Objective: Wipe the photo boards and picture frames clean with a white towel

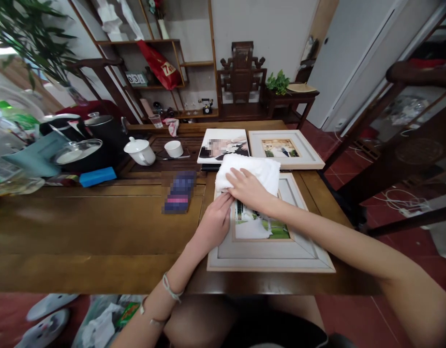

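Note:
A pale wooden picture frame (303,256) lies flat on the dark wooden table (81,232) right in front of me. My right hand (250,189) lies flat with fingers stretched out on a white folded cloth (257,169) that covers the frame's upper part. My left hand (215,222) rests on the frame's left border, fingers curled loosely against it, holding nothing I can make out. The photo (266,227) inside shows below my right hand.
A second framed photo (284,149) and a canvas print (223,145) lie further back. A white teapot (140,151), white cup (174,148), pots (99,128), a blue sponge (97,176) and a dark blurred item (179,191) sit to the left. Shelves and a chair stand behind.

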Available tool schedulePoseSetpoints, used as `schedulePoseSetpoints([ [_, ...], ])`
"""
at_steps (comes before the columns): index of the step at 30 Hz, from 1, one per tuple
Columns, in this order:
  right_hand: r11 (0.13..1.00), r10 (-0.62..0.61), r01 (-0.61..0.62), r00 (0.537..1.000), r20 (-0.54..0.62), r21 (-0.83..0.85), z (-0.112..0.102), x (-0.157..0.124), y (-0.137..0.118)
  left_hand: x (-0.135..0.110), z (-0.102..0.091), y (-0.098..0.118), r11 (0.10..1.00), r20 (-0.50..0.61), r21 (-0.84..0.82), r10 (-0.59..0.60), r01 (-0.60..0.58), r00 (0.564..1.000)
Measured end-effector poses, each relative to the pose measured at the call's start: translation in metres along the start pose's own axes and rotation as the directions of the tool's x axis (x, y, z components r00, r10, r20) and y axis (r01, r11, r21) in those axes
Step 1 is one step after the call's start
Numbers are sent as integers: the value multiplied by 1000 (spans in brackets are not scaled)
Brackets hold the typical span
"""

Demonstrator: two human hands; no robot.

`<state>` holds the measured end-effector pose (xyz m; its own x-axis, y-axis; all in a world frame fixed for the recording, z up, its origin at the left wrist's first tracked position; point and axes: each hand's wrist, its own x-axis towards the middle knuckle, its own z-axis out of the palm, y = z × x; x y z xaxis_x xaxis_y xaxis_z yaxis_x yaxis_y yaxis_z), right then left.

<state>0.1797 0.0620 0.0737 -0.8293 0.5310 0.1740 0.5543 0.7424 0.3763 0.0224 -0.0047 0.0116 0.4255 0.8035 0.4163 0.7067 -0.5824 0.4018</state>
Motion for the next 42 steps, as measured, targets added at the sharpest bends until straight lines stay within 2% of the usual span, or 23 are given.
schedulePoseSetpoints([
  [3,1000,18,-18,1000,5,3,5,-19,7,0,0,0,1000,12,-3,-7,7,1000],
  [10,985,159,-154,985,73,-76,-2,-102,46,0,-3,3,999,28,-36,-31,32,999],
  [14,981,188,-181,977,102,-74,-3,-132,58,-1,-3,3,998,29,-42,-45,46,999],
  [16,988,153,-151,981,117,-32,-11,-140,45,-1,-3,3,997,23,-51,-48,49,999],
  [19,991,48,-66,987,153,114,-37,-151,2,0,-4,3,996,34,-59,-59,61,998],
  [23,917,-79,6,983,168,399,-77,-168,-51,1,-5,5,996,71,-54,-72,76,995],
  [26,878,-50,-34,985,163,478,-78,-169,-55,1,-5,5,995,83,-56,-74,79,994],
  [31,920,111,-150,986,126,361,-26,-145,-2,1,-5,4,995,75,-56,-73,77,995],
  [33,940,138,-157,987,83,302,-9,-131,18,0,-4,4,996,64,-58,-70,74,996],
  [35,955,131,-148,988,82,258,-1,-120,27,0,-3,3,996,50,-58,-68,71,996],
  [38,966,89,-122,985,148,227,-9,-110,15,0,-1,2,996,32,-54,-67,69,997],
  [42,939,-43,-42,971,237,343,-45,-115,-31,1,-1,2,997,38,-49,-64,65,997],
])
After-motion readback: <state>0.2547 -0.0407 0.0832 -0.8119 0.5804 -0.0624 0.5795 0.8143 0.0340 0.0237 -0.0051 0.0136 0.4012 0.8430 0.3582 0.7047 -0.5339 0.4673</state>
